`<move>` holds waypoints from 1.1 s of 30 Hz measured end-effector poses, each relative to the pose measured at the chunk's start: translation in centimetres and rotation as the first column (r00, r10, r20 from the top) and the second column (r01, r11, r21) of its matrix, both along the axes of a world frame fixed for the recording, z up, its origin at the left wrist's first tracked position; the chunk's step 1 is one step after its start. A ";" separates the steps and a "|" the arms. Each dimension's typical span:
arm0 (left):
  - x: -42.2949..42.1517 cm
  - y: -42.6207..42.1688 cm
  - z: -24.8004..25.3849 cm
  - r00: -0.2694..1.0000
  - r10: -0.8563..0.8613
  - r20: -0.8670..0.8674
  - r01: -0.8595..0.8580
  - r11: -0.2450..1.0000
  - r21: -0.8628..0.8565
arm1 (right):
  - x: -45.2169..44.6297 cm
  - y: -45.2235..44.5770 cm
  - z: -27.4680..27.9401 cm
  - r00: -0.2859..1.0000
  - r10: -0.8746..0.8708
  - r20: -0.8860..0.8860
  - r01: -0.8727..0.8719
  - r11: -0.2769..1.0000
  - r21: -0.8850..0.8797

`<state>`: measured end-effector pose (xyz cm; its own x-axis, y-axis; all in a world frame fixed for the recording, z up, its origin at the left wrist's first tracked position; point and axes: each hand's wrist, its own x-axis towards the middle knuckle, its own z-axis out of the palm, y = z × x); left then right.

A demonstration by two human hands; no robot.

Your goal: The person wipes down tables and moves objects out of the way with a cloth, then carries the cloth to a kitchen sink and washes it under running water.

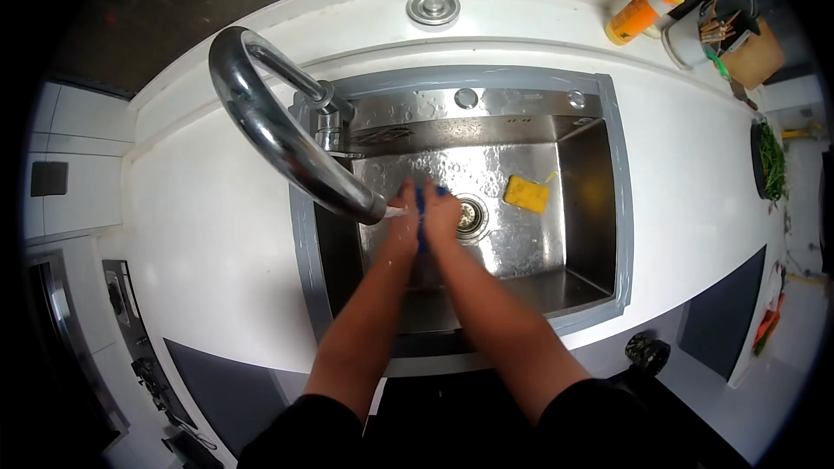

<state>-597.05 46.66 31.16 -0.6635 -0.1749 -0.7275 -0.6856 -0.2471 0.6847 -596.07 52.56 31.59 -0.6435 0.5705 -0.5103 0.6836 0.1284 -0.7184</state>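
Both arms reach down into a steel sink (530, 247). My left hand (403, 224) is under the end of the curved chrome faucet (261, 126), and water runs onto it. Close beside it is my right hand (444, 217), just left of the drain (470, 215). Pressed between the two hands is a blue, cloth-like thing (422, 240); its edges show above and below the fingers, but most of it is covered. Both hands are closed on it. A yellow sponge (526, 194) lies on the wet sink floor, right of the drain.
Behind the sink, a round metal drain lid (433, 7) lies on the ledge. An orange bottle with a yellow cap (645, 14) stands at the back right, near a utensil holder (688, 42). Green vegetables (770, 161) sit at the far right. A stove (130, 313) is at left.
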 end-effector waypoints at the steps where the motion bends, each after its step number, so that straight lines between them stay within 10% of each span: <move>1: 0.8 0.2 -1.1 0.994 -0.077 -0.081 0.064 0.987 -0.151 | -1.0 1.6 -0.2 0.995 -0.062 0.081 0.076 0.981 -0.177; 3: 1.1 -0.2 -2.1 0.982 -0.051 -0.181 0.027 0.991 -0.129 | 0.4 0.8 0.6 0.992 0.095 0.080 -0.093 0.995 -0.033; 5: -0.4 -2.9 -0.9 0.985 0.085 -0.148 0.000 0.868 0.497 | 2.7 -2.5 2.0 0.977 0.147 -0.157 -0.119 0.977 0.175; 9: 1.6 -1.1 1.1 0.984 0.132 0.119 -0.162 0.941 0.296 | 1.5 -1.4 0.3 0.970 0.202 -0.135 -0.155 0.942 0.297; 13: 1.1 -2.9 1.4 0.991 0.084 0.101 -0.125 0.845 0.520 | -1.1 2.4 -0.8 0.987 0.120 -0.104 -0.146 0.944 -0.297; 15: 1.1 -3.5 2.9 0.997 0.075 -0.013 -0.057 0.847 0.529 | 0.0 2.4 0.5 0.992 -0.103 0.072 0.107 0.399 -0.911; 17: 1.1 -4.2 3.6 0.980 0.199 0.002 -0.170 0.828 0.534 | 0.4 2.9 1.9 0.999 -0.011 0.031 0.033 0.448 -0.893; 19: 3.0 -4.0 1.4 0.987 0.160 0.015 -0.144 0.839 0.525 | 1.3 1.6 2.5 0.916 -0.374 -0.143 0.120 0.598 -0.792; 21: 4.4 -3.0 0.3 0.981 0.111 0.156 -0.187 0.731 0.656 | 2.8 -0.2 2.5 0.949 -0.288 -0.127 0.109 0.679 -0.726; 23: 5.3 -2.5 -0.9 0.980 0.153 0.130 -0.200 0.764 0.614 | 5.5 -1.8 1.1 0.793 0.220 -0.568 -0.317 0.945 -0.078; 27: 5.9 -1.4 -2.5 0.973 0.229 -0.024 -0.192 0.866 0.462 | 3.1 -0.7 2.5 0.945 0.259 -0.202 -0.221 0.956 0.192; 29: 4.1 -1.1 -1.0 0.969 0.188 0.158 -0.234 0.901 0.366 | -0.4 0.4 -0.1 0.974 0.067 -0.216 -0.056 0.997 0.061; 31: 2.4 -2.1 -1.3 0.987 0.154 -0.050 -0.134 0.949 0.284 | 0.5 -1.0 0.1 0.946 0.127 -0.298 -0.112 0.991 0.067; 33: 1.4 -3.4 -3.3 0.980 0.142 -0.141 -0.045 0.841 0.538 | 3.8 -3.6 2.8 0.886 0.207 -0.415 -0.165 0.977 0.134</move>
<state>-595.68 43.21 27.86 -0.7845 0.1376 -0.6047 -0.5268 -0.6623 0.5327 -592.30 48.96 34.43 -0.8855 0.4500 -0.1160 0.2734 0.3027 -0.9130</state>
